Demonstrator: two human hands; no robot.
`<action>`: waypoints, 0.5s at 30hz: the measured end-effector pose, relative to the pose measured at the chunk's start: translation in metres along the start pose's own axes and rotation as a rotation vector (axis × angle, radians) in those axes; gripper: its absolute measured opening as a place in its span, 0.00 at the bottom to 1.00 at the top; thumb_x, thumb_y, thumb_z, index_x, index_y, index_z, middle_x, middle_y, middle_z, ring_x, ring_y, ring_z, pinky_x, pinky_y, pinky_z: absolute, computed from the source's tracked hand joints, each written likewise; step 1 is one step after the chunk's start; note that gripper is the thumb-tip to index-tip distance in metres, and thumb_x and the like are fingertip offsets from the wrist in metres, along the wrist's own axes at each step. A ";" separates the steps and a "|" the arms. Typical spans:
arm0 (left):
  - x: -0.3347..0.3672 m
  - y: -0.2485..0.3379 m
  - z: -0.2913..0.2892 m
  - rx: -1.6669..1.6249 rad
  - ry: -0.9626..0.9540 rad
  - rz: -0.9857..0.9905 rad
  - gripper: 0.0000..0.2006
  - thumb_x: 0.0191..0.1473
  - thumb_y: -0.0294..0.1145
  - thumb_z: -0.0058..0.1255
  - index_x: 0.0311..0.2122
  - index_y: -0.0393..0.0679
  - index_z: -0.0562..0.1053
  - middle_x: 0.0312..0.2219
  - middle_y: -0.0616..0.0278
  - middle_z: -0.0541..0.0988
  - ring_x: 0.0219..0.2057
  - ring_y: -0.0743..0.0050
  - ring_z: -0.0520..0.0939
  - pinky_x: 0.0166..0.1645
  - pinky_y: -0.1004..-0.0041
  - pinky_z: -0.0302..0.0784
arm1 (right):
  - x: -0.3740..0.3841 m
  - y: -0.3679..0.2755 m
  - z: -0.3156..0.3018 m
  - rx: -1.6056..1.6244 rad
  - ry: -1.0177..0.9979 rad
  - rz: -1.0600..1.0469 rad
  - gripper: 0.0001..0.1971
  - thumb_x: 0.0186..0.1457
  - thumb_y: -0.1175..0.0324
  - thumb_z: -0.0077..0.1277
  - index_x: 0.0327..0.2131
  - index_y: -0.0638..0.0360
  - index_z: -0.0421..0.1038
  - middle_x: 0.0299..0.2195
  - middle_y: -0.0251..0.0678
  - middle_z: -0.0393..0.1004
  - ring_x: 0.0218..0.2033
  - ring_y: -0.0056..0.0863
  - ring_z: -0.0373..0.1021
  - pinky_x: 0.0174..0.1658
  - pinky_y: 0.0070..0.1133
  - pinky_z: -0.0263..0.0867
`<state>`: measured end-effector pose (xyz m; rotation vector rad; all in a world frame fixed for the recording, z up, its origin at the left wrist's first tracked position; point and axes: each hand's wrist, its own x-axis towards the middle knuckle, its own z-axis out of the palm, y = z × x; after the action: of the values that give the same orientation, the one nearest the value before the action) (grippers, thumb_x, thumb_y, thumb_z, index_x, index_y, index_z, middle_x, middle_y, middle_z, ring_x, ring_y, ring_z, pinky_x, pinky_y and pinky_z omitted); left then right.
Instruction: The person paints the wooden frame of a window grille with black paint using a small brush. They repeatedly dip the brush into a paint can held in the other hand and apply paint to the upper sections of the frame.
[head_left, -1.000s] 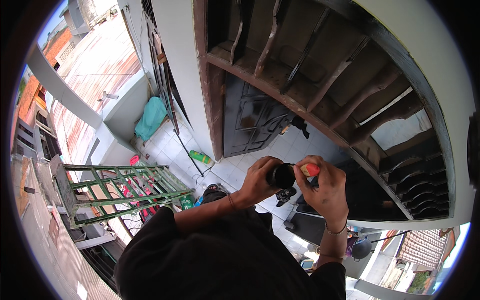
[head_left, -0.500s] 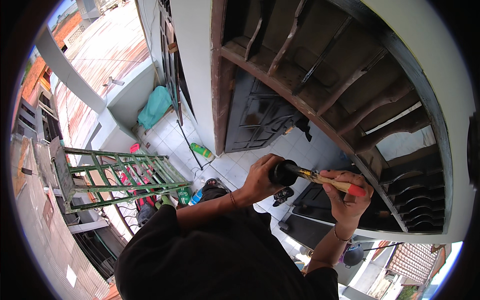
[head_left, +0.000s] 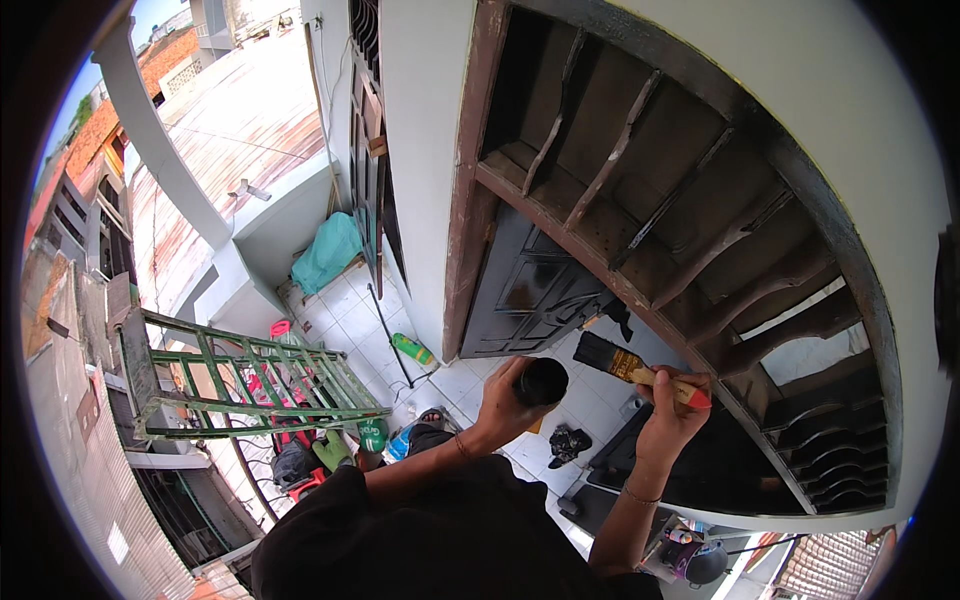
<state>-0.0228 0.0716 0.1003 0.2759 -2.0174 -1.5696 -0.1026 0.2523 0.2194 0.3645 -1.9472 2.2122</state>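
My left hand point(head_left: 503, 408) is wrapped round a small black cup point(head_left: 541, 382), its dark mouth turned up toward me. To the right, my right hand point(head_left: 668, 418) grips a flat paintbrush point(head_left: 628, 366) by its pale wooden handle with a red end. Black coats the bristles, which point left toward the cup but are apart from it. Beyond both hands is a wooden frame with wavy bars point(head_left: 722, 248). Some of its wood is dark black and some is worn brown. The inside of the cup is too dark to make out.
A green metal stepladder point(head_left: 262, 375) leans in at the left. Below lies a white tiled floor point(head_left: 480, 385) with a green bottle point(head_left: 412, 349) on it. A dark panelled door point(head_left: 530, 290) stands under the frame. A teal cover point(head_left: 327, 252) lies in the far corner.
The brush has come out of the cup and moved right with my right hand, its bristles now showing. My left hand with the cup is slightly lower in view. The view has shifted.
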 end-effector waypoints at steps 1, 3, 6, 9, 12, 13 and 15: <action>0.002 -0.004 -0.005 0.013 0.024 -0.013 0.26 0.41 0.31 0.77 0.46 0.38 0.76 0.40 0.51 0.81 0.41 0.49 0.85 0.46 0.62 0.81 | 0.002 0.009 0.012 0.048 0.058 -0.027 0.12 0.61 0.77 0.61 0.42 0.64 0.65 0.41 0.44 0.80 0.41 0.29 0.81 0.41 0.21 0.83; 0.009 -0.011 -0.016 0.041 0.074 -0.024 0.24 0.43 0.32 0.77 0.44 0.39 0.77 0.38 0.53 0.83 0.39 0.54 0.86 0.45 0.63 0.81 | 0.011 0.031 0.042 0.145 0.179 -0.075 0.11 0.63 0.73 0.60 0.43 0.62 0.68 0.44 0.41 0.79 0.44 0.27 0.79 0.41 0.19 0.82; 0.020 -0.011 -0.038 0.054 0.129 -0.038 0.20 0.43 0.33 0.76 0.39 0.39 0.78 0.34 0.55 0.83 0.34 0.59 0.86 0.41 0.66 0.82 | 0.039 0.043 0.101 0.188 0.250 -0.177 0.11 0.64 0.74 0.60 0.45 0.66 0.70 0.46 0.42 0.78 0.45 0.30 0.79 0.44 0.22 0.83; 0.023 -0.022 -0.057 0.084 0.171 -0.055 0.20 0.43 0.33 0.77 0.39 0.39 0.78 0.34 0.56 0.83 0.34 0.60 0.86 0.41 0.66 0.82 | 0.083 0.057 0.155 0.143 0.186 -0.348 0.09 0.64 0.75 0.59 0.43 0.70 0.72 0.45 0.44 0.79 0.44 0.31 0.80 0.47 0.24 0.83; 0.020 -0.044 -0.076 0.144 0.196 -0.063 0.20 0.42 0.33 0.77 0.39 0.39 0.78 0.33 0.56 0.83 0.34 0.60 0.86 0.41 0.66 0.82 | 0.124 0.078 0.192 0.060 0.090 -0.436 0.08 0.64 0.75 0.60 0.40 0.73 0.76 0.43 0.45 0.81 0.42 0.30 0.81 0.46 0.23 0.82; 0.021 -0.046 -0.082 0.146 0.199 -0.074 0.20 0.42 0.33 0.77 0.38 0.39 0.78 0.33 0.56 0.83 0.34 0.60 0.86 0.42 0.65 0.82 | 0.137 0.083 0.202 0.033 0.061 -0.450 0.08 0.63 0.74 0.61 0.39 0.73 0.77 0.42 0.45 0.82 0.41 0.29 0.82 0.45 0.21 0.81; 0.024 -0.052 -0.087 0.144 0.202 -0.082 0.21 0.41 0.33 0.77 0.38 0.39 0.77 0.33 0.56 0.83 0.34 0.59 0.86 0.41 0.65 0.82 | 0.160 0.096 0.206 -0.037 0.050 -0.485 0.08 0.63 0.75 0.61 0.39 0.74 0.77 0.41 0.44 0.83 0.39 0.29 0.82 0.44 0.21 0.81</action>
<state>-0.0044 -0.0271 0.0722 0.5573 -1.9837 -1.3850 -0.2683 0.0302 0.1995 0.6850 -1.6508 1.8517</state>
